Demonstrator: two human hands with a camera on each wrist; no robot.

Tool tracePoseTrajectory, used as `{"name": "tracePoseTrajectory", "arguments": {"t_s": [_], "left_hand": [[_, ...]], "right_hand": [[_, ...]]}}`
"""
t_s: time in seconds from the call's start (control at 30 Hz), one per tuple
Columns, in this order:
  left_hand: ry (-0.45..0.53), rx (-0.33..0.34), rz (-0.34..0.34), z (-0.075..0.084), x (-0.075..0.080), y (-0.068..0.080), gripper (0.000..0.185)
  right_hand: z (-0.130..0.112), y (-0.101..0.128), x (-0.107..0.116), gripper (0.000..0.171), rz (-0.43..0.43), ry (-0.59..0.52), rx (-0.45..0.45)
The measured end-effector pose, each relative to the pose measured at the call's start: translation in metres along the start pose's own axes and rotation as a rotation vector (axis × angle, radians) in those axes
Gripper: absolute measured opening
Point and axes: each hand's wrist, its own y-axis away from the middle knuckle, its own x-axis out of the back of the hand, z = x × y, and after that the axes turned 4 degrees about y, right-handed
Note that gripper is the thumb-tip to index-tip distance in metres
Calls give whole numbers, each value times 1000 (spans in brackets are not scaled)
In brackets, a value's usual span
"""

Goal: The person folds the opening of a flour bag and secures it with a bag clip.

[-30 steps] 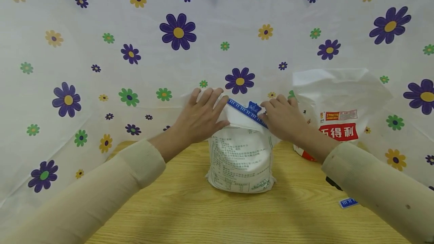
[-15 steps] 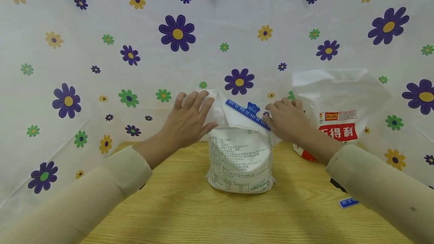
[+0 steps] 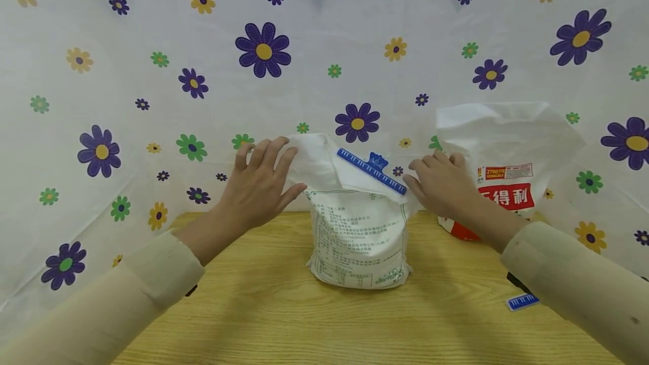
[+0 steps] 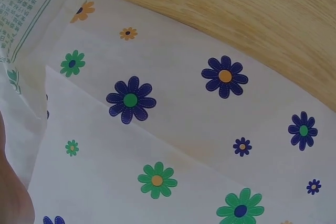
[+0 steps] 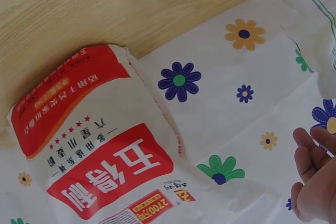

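White bag (image 3: 361, 235) stands, left hand (image 3: 258, 182) and right hand (image 3: 446, 182) relaxed beside its top edges.

Possibly a room at home, judging by the wood-grain table (image 3: 284, 311) and flower-print cloth (image 3: 304, 94) behind.

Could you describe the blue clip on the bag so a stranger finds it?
On the wooden table stands a white bag with green print. Slanting down to the right across its folded top is the blue clip, piano-key patterned; its blue lookalike lies on the table instead.
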Motion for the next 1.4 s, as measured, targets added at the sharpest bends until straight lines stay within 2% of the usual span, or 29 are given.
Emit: {"name": "tracePoseTrajectory", "arguments": {"t_s": [0.27, 0.6, 0.9, 1.2, 1.4], "left_hand": [[31, 52, 47, -6, -1, 16, 78], [127, 127, 108, -7, -5, 29, 75], [173, 198, 45, 0, -12, 42, 79], [199, 268, 5, 8, -24, 54, 80], [256, 336, -38, 19, -29, 62, 79]], "right_hand": [[8, 12, -5, 43, -20, -16, -18], [16, 26, -19, 43, -39, -69, -27], [22, 36, -31, 35, -34, -34, -15], [21, 48, -46, 42, -57, -113, -56], [19, 54, -55, 42, -58, -143, -72]]}}
